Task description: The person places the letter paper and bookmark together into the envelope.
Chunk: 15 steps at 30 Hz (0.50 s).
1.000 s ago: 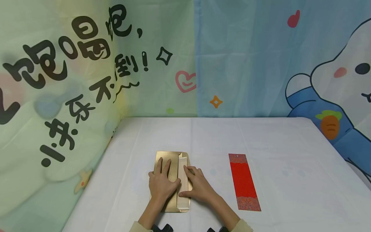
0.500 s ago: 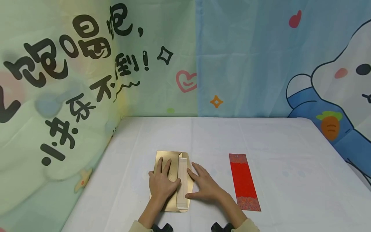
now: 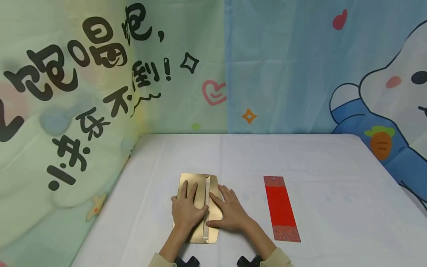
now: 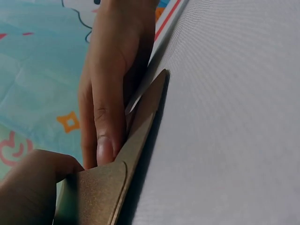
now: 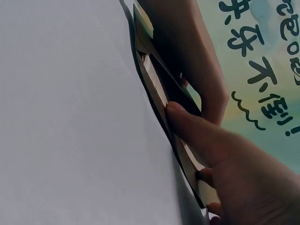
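Against printed cloth backdrops (image 3: 277,66), on the white tabletop (image 3: 150,207), my left hand (image 3: 187,212) rests with fingers spread straight on the gold envelope (image 3: 201,189), while my right hand (image 3: 231,210), fingers outstretched and thumb apart, touches its flap (image 3: 214,183), the red strip (image 3: 281,207) lying apart to the right.

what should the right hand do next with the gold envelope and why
Probably nudge the white strip fully into the gold envelope: a narrow part shows beside the open flap, the right hand's fingertips are there, and the left hand rests on the envelope.
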{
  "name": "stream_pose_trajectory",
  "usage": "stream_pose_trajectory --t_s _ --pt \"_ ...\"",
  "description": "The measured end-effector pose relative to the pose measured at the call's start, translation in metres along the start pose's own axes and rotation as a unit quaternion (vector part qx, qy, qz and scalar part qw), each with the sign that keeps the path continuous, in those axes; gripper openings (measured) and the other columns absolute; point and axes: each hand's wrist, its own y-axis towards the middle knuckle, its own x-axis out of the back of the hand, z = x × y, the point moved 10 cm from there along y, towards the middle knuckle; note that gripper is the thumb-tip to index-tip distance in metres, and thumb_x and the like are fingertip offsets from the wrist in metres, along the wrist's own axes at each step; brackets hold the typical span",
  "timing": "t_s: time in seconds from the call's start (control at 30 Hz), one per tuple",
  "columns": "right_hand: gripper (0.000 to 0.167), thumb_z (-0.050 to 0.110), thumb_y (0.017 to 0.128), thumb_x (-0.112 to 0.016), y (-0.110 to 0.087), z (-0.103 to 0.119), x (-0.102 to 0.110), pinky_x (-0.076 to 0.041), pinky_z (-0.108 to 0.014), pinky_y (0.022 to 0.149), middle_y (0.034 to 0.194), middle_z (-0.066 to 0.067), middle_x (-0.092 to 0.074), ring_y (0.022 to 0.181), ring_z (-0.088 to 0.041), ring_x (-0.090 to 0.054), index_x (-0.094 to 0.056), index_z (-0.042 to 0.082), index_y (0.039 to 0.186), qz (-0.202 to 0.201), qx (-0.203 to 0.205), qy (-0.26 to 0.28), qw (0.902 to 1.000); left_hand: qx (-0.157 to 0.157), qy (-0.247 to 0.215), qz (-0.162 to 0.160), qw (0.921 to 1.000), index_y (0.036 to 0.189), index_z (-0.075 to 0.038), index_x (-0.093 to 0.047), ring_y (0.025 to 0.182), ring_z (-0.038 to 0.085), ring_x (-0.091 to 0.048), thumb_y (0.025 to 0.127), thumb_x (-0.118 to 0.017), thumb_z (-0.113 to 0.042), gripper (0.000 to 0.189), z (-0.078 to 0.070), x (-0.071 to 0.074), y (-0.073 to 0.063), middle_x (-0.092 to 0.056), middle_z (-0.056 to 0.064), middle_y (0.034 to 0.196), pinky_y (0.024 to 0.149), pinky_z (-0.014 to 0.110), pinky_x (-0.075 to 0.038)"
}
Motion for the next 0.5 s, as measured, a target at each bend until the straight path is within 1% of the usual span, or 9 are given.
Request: stream_pose_trajectory --t_s 0.13,0.27,0.5 --pt "0.088 0.059 0.07 -0.064 0.0005 -0.0015 0.0003 -0.011 -0.054 0.106 0.146 -0.023 -0.023 0.135 -0.038 -0.016 -0.041 0.012 0.14 0.005 0.006 0.014 0.9999 0.002 -0.003 0.002 1.0 0.132 -0.023 -0.052 0.076 0.038 -0.047 0.064 -0.065 -0.05 0.075 -0.0002 -0.001 0.0 -0.039 0.01 0.141 0.059 0.039 -0.043" --pt "0.087 0.058 0.07 -0.063 0.0016 -0.0006 -0.0004 -0.011 -0.055 0.105 0.146 -0.025 -0.022 0.135 -0.04 -0.016 -0.04 0.011 0.14 0.007 0.008 0.007 0.9999 0.005 -0.003 0.0 1.0 0.132 -0.024 -0.053 0.078 0.039 -0.047 0.063 -0.065 -0.05 0.074 0.0009 -0.001 -0.0001 -0.039 0.01 0.141 0.059 0.039 -0.043" --pt "0.09 0.062 0.068 -0.059 0.0039 0.0029 0.0006 -0.014 -0.056 0.104 0.143 -0.026 -0.028 0.132 -0.042 -0.021 -0.043 0.009 0.138 -0.02 -0.004 -0.019 0.9996 -0.003 -0.006 -0.008 0.9999 0.131 -0.023 -0.054 0.078 0.04 -0.048 0.062 -0.066 -0.05 0.074 0.0009 0.0 0.0009 -0.04 0.01 0.14 0.059 0.04 -0.044"
